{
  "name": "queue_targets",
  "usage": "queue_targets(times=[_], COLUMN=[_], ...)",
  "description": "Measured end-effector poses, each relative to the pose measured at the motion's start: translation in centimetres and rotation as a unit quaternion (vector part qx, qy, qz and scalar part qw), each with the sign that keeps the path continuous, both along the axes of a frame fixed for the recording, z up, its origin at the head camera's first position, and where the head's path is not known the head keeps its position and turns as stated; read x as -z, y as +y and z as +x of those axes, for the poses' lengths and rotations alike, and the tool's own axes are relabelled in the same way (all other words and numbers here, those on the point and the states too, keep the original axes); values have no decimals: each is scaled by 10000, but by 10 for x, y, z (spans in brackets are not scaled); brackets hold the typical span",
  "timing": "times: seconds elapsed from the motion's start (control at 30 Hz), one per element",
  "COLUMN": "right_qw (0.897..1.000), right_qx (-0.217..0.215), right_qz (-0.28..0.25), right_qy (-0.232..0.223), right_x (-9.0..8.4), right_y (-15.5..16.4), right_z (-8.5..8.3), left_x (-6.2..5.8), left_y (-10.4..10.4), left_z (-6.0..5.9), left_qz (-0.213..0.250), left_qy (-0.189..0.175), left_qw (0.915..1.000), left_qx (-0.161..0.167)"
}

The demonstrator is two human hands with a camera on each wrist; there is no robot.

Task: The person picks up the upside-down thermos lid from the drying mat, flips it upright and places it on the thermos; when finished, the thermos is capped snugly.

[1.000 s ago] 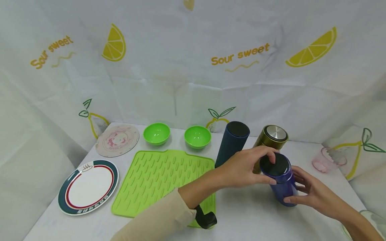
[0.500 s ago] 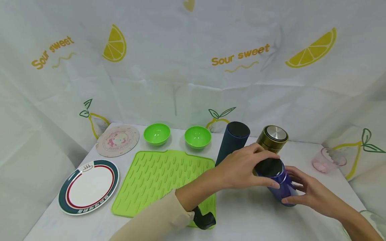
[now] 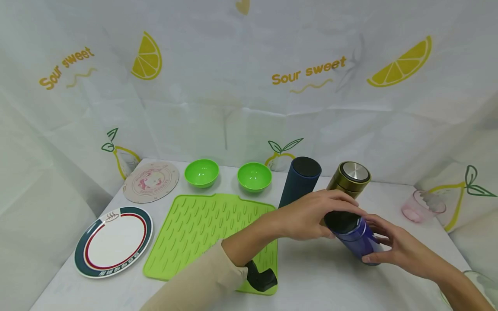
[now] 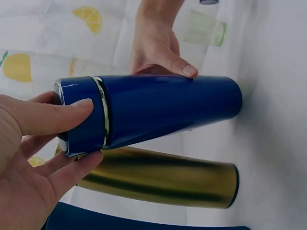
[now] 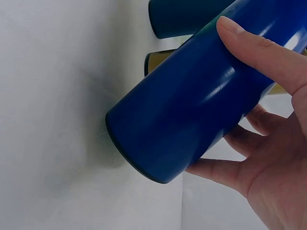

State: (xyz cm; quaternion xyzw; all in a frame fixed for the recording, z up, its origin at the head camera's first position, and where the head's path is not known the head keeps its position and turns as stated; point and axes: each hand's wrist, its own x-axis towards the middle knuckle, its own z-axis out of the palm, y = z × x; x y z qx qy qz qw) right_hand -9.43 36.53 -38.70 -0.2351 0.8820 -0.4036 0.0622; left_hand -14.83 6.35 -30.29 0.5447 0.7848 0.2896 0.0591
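A glossy blue thermos flask leans to the left, its dark top tipped that way. My left hand grips its cap, thumb on one side and fingers on the other. Lower down, my right hand holds the flask's body between thumb and fingers. In the right wrist view the flask's base is close over the white table. Behind it stands a gold flask with a silver-topped lid, partly hidden by my left hand. A dark blue flask stands to the left of the gold one.
A green ridged mat lies under my left forearm. Left of it are a rimmed plate and a round pink-printed board. Two green bowls stand behind the mat. A pink glass is at the right edge.
The blue flask's top has tipped further left, and my left hand has turned on the cap with it. My right hand keeps its hold on the body, almost in place.
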Motion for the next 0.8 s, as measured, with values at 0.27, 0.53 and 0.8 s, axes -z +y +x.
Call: queue_targets(times=[0.27, 0.53, 0.8], right_qw=[9989, 9969, 9959], right_qx=[46, 90, 202], right_qz=[224, 359, 558], right_qy=[-416, -690, -688], right_x=[-3, -8, -7], right_y=[0, 1, 0], right_z=[-9, -15, -15], left_x=[8, 10, 7], left_y=[3, 2, -4], left_z=[3, 1, -2], left_qz=[170, 359, 248], left_qy=[39, -46, 65], left_qw=[9964, 9963, 9994], left_qx=[-824, -780, -227])
